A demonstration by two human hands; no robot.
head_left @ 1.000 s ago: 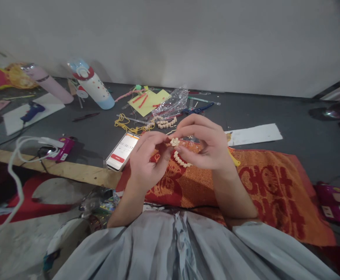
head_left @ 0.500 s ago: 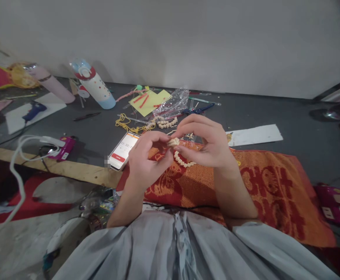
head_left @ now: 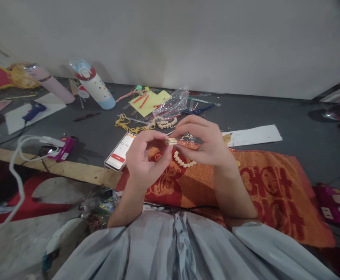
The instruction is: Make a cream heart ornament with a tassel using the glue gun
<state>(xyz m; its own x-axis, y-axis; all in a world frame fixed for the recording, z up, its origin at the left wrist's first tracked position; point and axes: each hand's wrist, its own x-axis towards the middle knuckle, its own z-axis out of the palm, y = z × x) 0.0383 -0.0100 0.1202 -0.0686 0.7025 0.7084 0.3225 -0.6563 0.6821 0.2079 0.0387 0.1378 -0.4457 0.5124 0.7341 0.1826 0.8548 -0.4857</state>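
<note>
Small cream ribbed piece (head_left: 172,141) is pinched by fingertips of left hand (head_left: 146,157) and right hand (head_left: 206,142), rotated side-on since earlier.

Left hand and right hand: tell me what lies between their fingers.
The head view shows a small cream-coloured piece, held by the left hand and right hand.
</note>
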